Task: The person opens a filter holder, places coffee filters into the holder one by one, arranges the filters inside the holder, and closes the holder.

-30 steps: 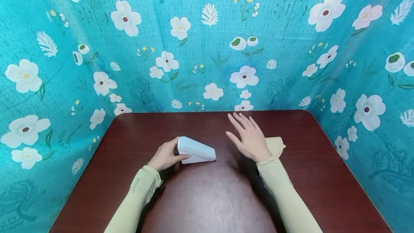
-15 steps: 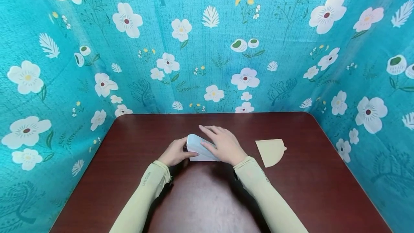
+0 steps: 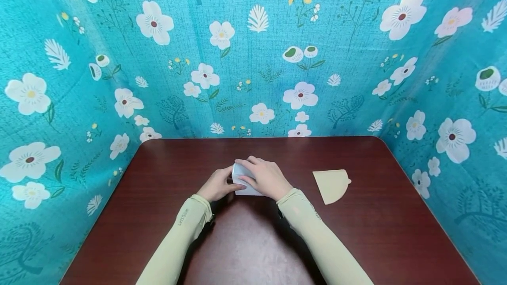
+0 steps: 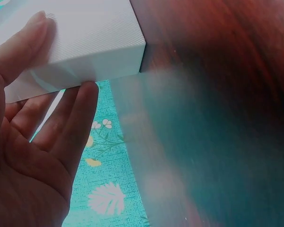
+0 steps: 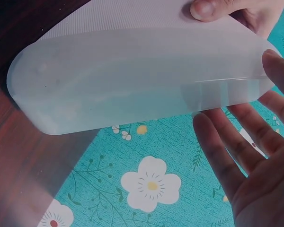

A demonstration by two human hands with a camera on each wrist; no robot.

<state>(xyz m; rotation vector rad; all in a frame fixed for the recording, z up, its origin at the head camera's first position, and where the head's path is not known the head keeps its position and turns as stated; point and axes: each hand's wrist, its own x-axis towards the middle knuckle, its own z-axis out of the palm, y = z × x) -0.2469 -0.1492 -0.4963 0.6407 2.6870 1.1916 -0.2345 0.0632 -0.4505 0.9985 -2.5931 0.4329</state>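
Currently both hands are on one white box (image 5: pixel 132 71), which lies above the middle of the dark red-brown counter (image 3: pixel 356 241), slightly toward eleven o'clock. Left hand (image 3: pixel 217 184), at nine o'clock of the box: gripping it, thumb flat on the finely ribbed face, fingers bent to the adjoining side. Right hand (image 3: pixel 270 178), at three o'clock: also gripping, thumb over the smooth, bluish, semi-translucent side, fingertips at that side's edge. Right hand covers much of the box in the head view. Cannot tell whether the box touches the counter.

Cream flat piece (image 3: pixel 332 184) lies apart on the counter, at three o'clock of the right hand; two straight edges, one curved edge, small tab pointing toward three o'clock. Pale sleeves (image 3: pixel 176 236) cover both forearms; lettering on the left one near the wrist. Turquoise cloth (image 3: pixel 237 3) with white flowers and leaves hangs along the counter's nine, twelve and three o'clock sides.
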